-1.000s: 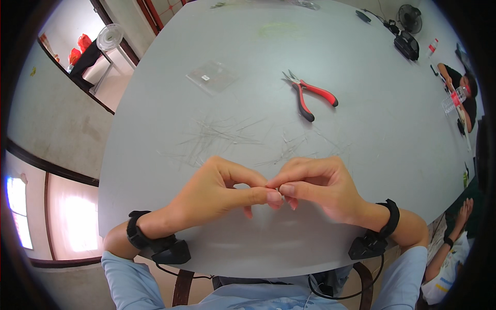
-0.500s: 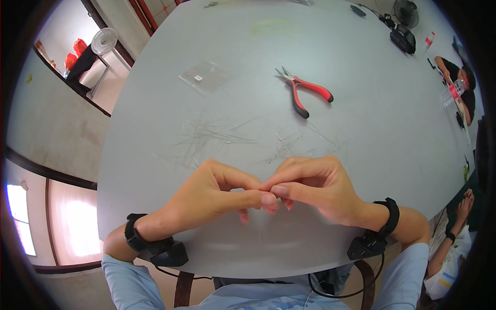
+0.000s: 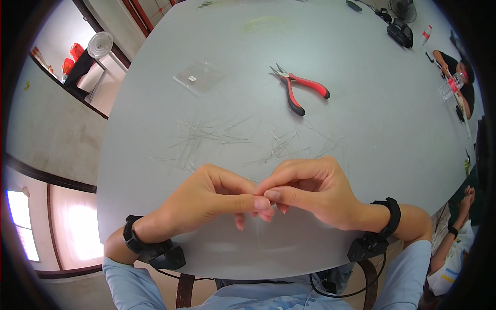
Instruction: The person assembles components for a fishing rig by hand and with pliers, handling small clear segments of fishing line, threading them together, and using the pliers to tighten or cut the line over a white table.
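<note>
My left hand (image 3: 206, 199) and my right hand (image 3: 320, 194) meet above the near part of the table, thumbs and forefingers pinched tip to tip. Whatever lies between the fingertips is too small and covered to make out; a faint thin line shows beneath them. Just beyond the hands lies a loose heap of thin wire-like pieces (image 3: 199, 137), with a second scatter of short thin pieces (image 3: 281, 144) to its right. Farther off, pliers with red and black handles (image 3: 288, 78) rest with their jaws apart. A clear plastic bag (image 3: 199, 77) lies flat to their left.
The grey table (image 3: 361, 129) curves round in front of me. At its far right are a black device (image 3: 400, 33), a small fan (image 3: 402, 9) and a bottle (image 3: 426, 34). Another person (image 3: 462, 77) sits along the right edge, and someone else's arm (image 3: 454, 227) shows nearer.
My joined hands have shifted very slightly left, still pinching. The pliers, bag and wire pieces sit a little higher and farther left in the picture, as the whole view has moved slightly.
</note>
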`<action>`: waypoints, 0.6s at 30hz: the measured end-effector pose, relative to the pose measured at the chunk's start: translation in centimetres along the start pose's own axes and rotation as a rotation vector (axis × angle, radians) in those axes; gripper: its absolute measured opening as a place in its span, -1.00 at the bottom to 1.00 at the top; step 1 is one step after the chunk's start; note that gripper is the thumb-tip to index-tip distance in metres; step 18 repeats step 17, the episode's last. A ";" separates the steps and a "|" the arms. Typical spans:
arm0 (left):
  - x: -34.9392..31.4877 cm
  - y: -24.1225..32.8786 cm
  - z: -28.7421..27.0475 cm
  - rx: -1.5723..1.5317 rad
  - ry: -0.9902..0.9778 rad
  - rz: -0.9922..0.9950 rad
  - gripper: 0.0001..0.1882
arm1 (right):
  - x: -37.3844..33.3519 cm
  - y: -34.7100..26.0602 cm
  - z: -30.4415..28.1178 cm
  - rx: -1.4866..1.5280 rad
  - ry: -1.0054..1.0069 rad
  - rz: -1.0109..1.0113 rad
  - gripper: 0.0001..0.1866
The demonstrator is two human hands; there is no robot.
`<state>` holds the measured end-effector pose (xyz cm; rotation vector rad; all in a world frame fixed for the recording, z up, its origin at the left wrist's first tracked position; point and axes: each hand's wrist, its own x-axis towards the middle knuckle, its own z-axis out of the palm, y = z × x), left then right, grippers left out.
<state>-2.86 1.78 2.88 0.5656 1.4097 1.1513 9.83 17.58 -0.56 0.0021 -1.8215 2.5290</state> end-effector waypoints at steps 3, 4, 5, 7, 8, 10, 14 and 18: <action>0.0 0.0 0.1 0.001 -0.011 -0.008 -0.84 | 0.0 0.0 0.1 0.004 -0.005 -0.012 -0.88; 0.0 -0.1 0.1 0.002 -0.014 -0.014 -0.84 | 0.0 -0.1 0.1 0.005 -0.006 -0.021 -0.89; 0.1 -0.1 0.2 0.001 -0.015 -0.014 -0.84 | -0.1 -0.1 0.2 0.004 -0.006 -0.021 -0.89; 0.2 -0.2 0.3 0.010 -0.015 -0.014 -0.85 | -0.2 -0.4 0.2 -0.015 0.011 0.016 -0.89; 0.2 -0.3 0.2 0.009 -0.015 -0.014 -0.85 | -0.1 -0.5 0.2 -0.015 0.010 0.016 -0.89; 0.3 -0.5 0.2 -0.003 -0.008 -0.003 -0.85 | 0.0 -0.7 0.1 -0.015 0.020 0.076 -0.88; 0.7 -1.2 -0.4 -0.003 0.019 0.088 -0.83 | 0.6 -0.9 -0.8 -0.012 0.039 0.081 -0.86; 1.0 -1.9 -1.0 -0.143 0.014 0.236 -0.79 | 1.2 -1.2 -1.0 0.152 0.042 0.028 -0.84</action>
